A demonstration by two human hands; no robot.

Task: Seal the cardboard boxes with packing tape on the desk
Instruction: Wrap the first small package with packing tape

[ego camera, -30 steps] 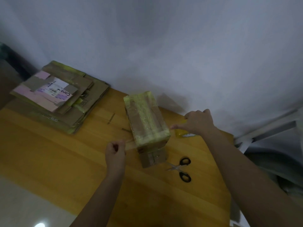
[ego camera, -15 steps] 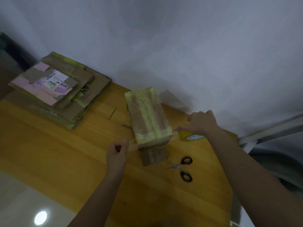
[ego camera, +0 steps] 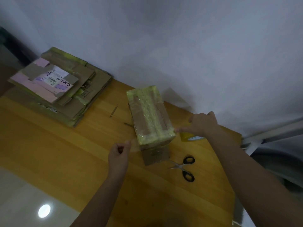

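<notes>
The left hand (ego camera: 118, 154) pinches a clear tape strip (ego camera: 134, 145) stretched across the near end of the tall, yellow-taped cardboard box (ego camera: 150, 118). The right hand (ego camera: 202, 124) grips the yellow tape roll (ego camera: 188, 136). Uneven pull could wrinkle the tape or tip the box.

Scissors (ego camera: 184, 167) right of box (ego camera: 150, 114)

**Bare arms, no sleeves**

Two arms reach in from the lower edge toward the cardboard box (ego camera: 150, 115). Both forearms are bare up to where they leave view (no sleeve cuff shows on either). The left hand (ego camera: 118, 154) and the right hand (ego camera: 203, 124) wear no gloves, rings or watch that can be made out.
</notes>
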